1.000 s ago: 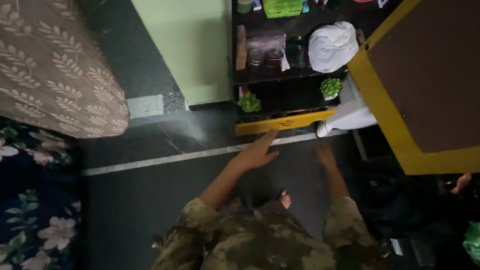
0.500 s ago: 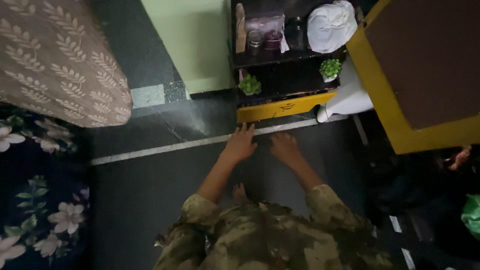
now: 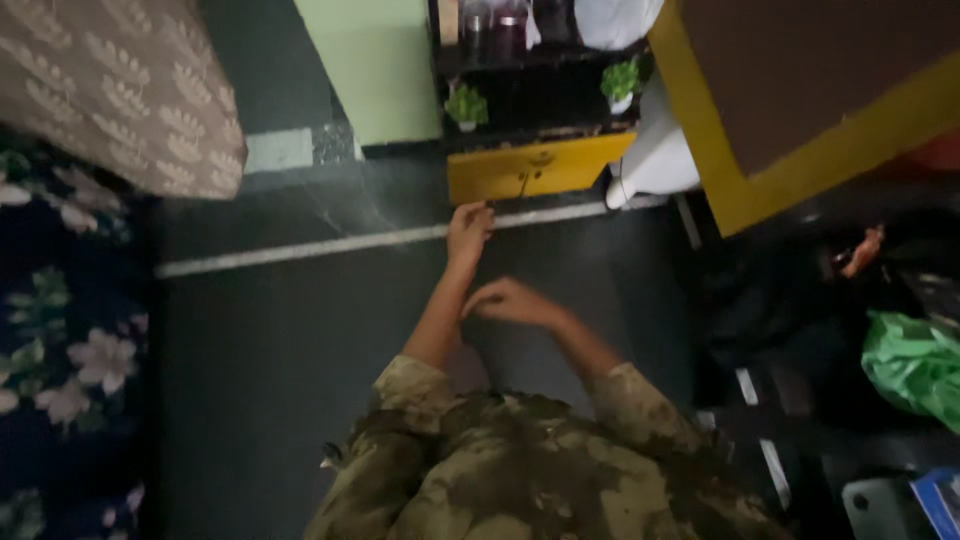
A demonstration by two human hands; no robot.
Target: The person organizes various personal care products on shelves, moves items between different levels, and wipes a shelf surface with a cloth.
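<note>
Down at the far edge of the dark floor (image 3: pixel 280 390), the yellow drawer front (image 3: pixel 535 167) sits low under the black shelf (image 3: pixel 540 95) with its two small green plants (image 3: pixel 466 104). Your left hand (image 3: pixel 468 232) reaches toward its lower left corner, fingers loosely extended, holding nothing; contact isn't clear. Your right hand (image 3: pixel 505 300) hovers nearer you, half curled and empty. I'd bring both hands level to the front, gripping evenly so it doesn't skew
</note>
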